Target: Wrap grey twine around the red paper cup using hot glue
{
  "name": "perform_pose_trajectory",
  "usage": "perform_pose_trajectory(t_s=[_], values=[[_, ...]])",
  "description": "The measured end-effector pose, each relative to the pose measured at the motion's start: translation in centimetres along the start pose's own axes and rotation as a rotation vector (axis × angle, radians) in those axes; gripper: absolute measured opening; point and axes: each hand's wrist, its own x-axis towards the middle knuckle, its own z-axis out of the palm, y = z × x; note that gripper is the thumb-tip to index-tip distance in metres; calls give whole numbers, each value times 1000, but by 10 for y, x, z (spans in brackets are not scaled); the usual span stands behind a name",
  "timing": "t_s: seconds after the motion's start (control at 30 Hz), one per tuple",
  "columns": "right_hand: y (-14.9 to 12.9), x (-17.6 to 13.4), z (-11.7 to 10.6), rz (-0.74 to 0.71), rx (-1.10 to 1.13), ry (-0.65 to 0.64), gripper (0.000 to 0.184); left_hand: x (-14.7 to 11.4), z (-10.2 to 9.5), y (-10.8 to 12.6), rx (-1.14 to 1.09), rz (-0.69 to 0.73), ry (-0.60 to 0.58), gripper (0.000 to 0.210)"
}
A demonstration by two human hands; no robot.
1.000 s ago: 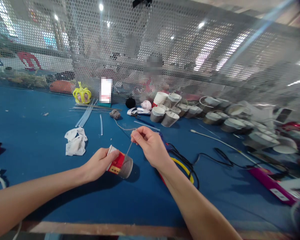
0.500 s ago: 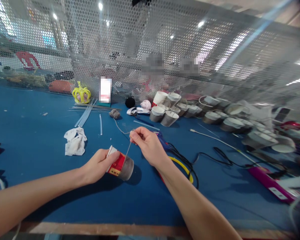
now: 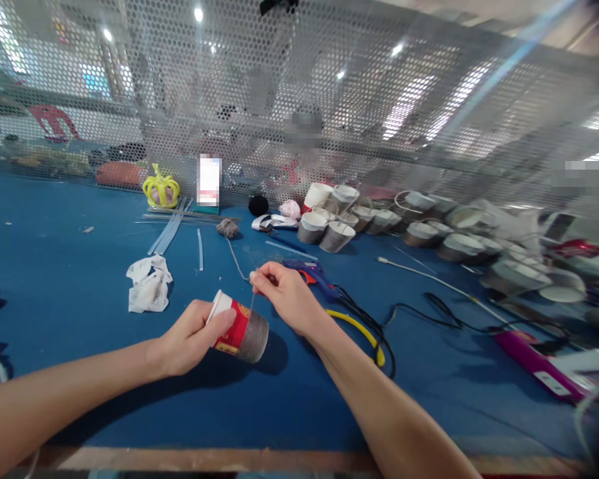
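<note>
From my end: nearest is the table's bare wooden edge (image 3: 204, 458). Past it, left hand (image 3: 187, 339) is closed round the rim end of a red paper cup (image 3: 235, 331), tipped on its side, base pointing right, grey yarn wound round the base end. Right hand (image 3: 289, 296) is just above the cup, thumb and fingers pinched on the yarn strand (image 3: 237, 258). Clutter I see on the right: yellow curved handle (image 3: 362, 327) part-covered by the forearm, black cable (image 3: 362, 309), blue glue gun (image 3: 322, 279) close behind the hand. White scrap (image 3: 150, 286) left. Farther: grey yarn ball (image 3: 227, 228), then wrapped cups (image 3: 337, 236); perforated screen (image 3: 259, 86) blocks the back.
</note>
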Motion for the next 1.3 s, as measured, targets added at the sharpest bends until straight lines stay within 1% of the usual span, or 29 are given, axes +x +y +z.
perform_pose_trajectory(t_s=[0.17,0.33,0.5,0.7,0.8,0.93,1.0,1.23,1.3], values=[[1,0,3,12,-3,-48,20,-2,-2,4,66,68,-2,36],[-2,-1,6,33,-37,-82,20,-2,-4,-5,141,123,9,37],[-3,-2,9,53,-45,-129,19,-2,-5,-12,160,131,34,38],[0,-1,11,85,-26,-153,22,-1,-6,-13,140,129,59,40],[-1,-1,11,128,18,-183,21,0,-5,-11,38,80,95,40],[-3,0,11,240,130,-210,21,4,-2,-10,-271,-92,135,37],[-2,1,12,264,180,-204,20,6,-2,-11,-380,-147,169,36],[7,3,22,273,210,-182,20,12,-2,-9,-536,-214,253,33],[9,4,22,264,196,-158,16,15,-3,-7,-577,-225,306,31]])
